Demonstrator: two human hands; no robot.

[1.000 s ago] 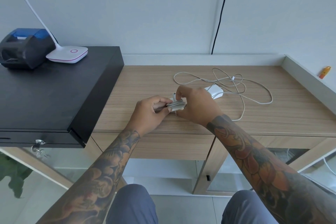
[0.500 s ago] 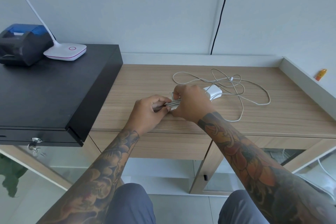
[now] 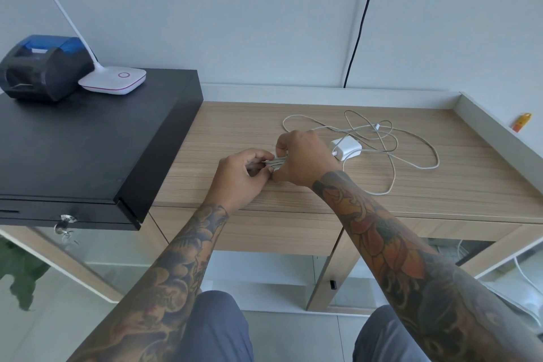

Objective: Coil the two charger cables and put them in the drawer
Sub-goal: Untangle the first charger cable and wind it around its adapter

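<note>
the drawer front (image 3: 264, 229) under the wooden desk (image 3: 440, 185) sits closed, so nothing inside it shows. the black cash box (image 3: 88, 141) at nine o'clock is closed too, with a key (image 3: 63, 225) in its front lock; on its lid stand a small printer (image 3: 44, 67) and the white base of a lamp (image 3: 113, 81). near the middle of the desk both hands meet over a small bundle of coiled cable (image 3: 274, 162). the left hand (image 3: 241, 179) comes in from seven o'clock, fingers curled, pinching the bundle's left end between thumb and fingertips. the right hand (image 3: 302, 159) comes in from five o'clock, knuckles up, its fingers curled down around the bundle's right end; how much cable it covers cannot be told. just beside the right hand, at three o'clock, a white charger block (image 3: 346, 148) lies flat on the desk, and its loose cable (image 3: 411, 144) sprawls in uncoiled loops toward one and four o'clock. an orange object (image 3: 521, 121) rests on the ledge at two o'clock, and a black cord (image 3: 361, 17) runs down the wall at twelve.
</note>
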